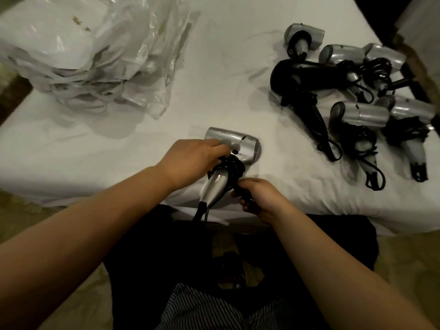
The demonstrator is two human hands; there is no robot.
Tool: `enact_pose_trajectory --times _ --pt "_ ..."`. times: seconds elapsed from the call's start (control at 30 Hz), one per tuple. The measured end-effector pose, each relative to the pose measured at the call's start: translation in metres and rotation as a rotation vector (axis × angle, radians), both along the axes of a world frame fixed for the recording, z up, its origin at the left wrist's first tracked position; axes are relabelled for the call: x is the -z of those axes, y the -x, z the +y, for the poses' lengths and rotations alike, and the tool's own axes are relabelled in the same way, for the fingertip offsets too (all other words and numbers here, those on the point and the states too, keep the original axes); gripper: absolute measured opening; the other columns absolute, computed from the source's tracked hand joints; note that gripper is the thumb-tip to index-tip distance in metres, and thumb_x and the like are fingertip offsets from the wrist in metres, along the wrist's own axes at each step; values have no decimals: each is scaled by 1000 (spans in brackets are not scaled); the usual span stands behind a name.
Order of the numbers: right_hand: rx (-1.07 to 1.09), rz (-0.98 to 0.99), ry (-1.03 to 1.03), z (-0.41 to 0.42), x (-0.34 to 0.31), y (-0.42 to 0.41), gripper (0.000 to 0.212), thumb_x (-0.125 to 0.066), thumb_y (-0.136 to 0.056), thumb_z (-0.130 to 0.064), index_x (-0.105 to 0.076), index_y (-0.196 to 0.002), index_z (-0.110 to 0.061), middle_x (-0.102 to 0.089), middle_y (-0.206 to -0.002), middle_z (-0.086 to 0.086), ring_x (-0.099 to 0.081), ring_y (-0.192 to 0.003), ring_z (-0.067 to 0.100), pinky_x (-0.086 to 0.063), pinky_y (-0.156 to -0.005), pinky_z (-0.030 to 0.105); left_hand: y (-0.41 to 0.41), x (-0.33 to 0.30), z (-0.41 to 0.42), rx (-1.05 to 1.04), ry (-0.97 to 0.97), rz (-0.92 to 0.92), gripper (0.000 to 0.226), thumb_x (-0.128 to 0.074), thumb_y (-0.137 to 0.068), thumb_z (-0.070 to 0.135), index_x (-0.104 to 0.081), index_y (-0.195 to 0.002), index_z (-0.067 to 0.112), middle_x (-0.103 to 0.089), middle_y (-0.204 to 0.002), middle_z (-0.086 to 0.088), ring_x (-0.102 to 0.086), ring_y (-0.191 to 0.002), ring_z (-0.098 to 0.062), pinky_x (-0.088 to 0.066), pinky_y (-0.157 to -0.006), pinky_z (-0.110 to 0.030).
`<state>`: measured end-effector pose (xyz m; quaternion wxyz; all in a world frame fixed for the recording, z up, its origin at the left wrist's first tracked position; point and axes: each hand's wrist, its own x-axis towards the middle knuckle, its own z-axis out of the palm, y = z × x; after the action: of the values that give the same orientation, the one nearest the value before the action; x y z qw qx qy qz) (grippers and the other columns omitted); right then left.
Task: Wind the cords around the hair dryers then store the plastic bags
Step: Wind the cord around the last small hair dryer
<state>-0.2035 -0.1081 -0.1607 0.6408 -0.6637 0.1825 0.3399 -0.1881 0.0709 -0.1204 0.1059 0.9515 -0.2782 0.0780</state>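
Note:
A silver hair dryer (240,144) lies at the near edge of the white bed (214,79), its handle pointing toward me. My left hand (190,160) grips it where the barrel meets the handle. Black cord (234,166) is coiled around the top of the handle. My right hand (259,198) pinches the loose end of that cord just beside the handle. A heap of clear plastic bags (90,51) lies at the far left of the bed.
Several more hair dryers (357,98), silver ones and one black, lie in a pile with wound cords at the right of the bed. The bed's front edge runs just under my hands. A dark object stands at the far right corner.

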Motion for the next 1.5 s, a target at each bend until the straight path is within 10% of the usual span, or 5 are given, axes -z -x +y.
enact_pose_trajectory --times 0.4,0.6,0.8,1.23,1.5 --pt "-32 -13 27 3 15 3 25 -39 -93 2 -54 -76 -7 -49 -63 10 -35 -46 15 -23 -38 17 -17 9 -2 -149 449 812 29 -54 -93 7 -52 -71 26 -60 -71 4 -56 -67 -6 -42 -70 -18" --pt "-117 -141 280 1 13 -3 29 -40 -94 -3 -50 -67 -9 -42 -55 8 -30 -43 17 -22 -43 25 -5 1 -26 -83 -119 207 51 -27 -86 42 -48 -129 27 -50 -126 0 -53 -97 -23 -33 -59 -29" --pt "-125 -260 485 2 16 -7 14 -48 -90 -11 -60 -82 -10 -55 -67 8 -41 -55 22 -31 -51 28 0 -2 -20 241 -169 -53 32 -75 -59 -1 -72 -87 14 -64 -89 -9 -64 -73 -28 -29 -43 -20" --pt "197 -211 -198 -18 -28 -6 12 -51 -92 -3 -56 -80 -3 -60 -58 9 -37 -37 11 -29 -37 18 -18 -11 -3 -301 374 302 43 -49 -90 0 -63 -123 25 -46 -96 -3 -46 -86 -13 -32 -72 -4" --pt "188 105 -218 6 -5 1 16 -45 -94 -10 -56 -82 -8 -62 -51 2 -40 -32 7 -29 -34 14 1 4 2 -477 987 684 18 -58 -89 -1 -59 -79 15 -60 -76 -2 -57 -71 -11 -49 -76 -26"
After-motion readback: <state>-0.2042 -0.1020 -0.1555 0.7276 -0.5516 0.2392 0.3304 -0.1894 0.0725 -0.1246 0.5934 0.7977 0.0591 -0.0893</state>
